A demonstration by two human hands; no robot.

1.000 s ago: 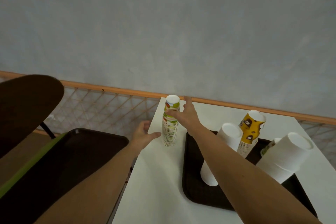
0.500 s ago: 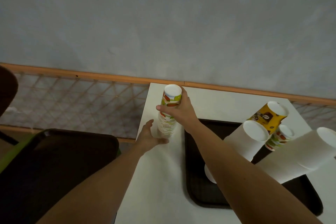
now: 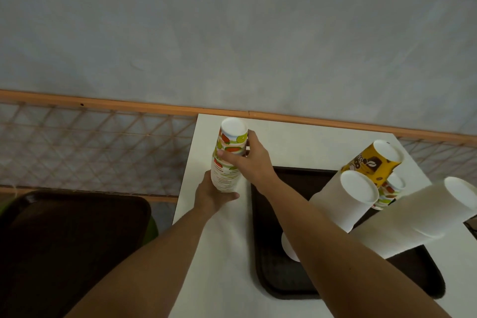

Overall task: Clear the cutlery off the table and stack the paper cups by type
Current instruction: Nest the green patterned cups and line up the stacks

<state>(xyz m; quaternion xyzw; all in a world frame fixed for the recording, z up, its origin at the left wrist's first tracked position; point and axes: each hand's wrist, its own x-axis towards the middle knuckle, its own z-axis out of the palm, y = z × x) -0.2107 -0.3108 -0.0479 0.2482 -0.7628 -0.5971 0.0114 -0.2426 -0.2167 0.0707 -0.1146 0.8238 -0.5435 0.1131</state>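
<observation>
A tall upside-down stack of fruit-print paper cups stands on the white table near its far left corner. My right hand grips the upper part of the stack. My left hand holds its base, thumb lying along the front. On the dark tray stand two plain white cup stacks, a yellow coffee-print stack and a short fruit-print stack. No cutlery shows.
A second dark tray lies lower left, off the table. Behind the table runs a wooden rail with lattice under a grey wall. My right forearm crosses over the tray on the table.
My left hand has closed in on the base of the fruit-print stack. My right hand has wrapped round its upper part. The view has tipped lower and shifted right.
</observation>
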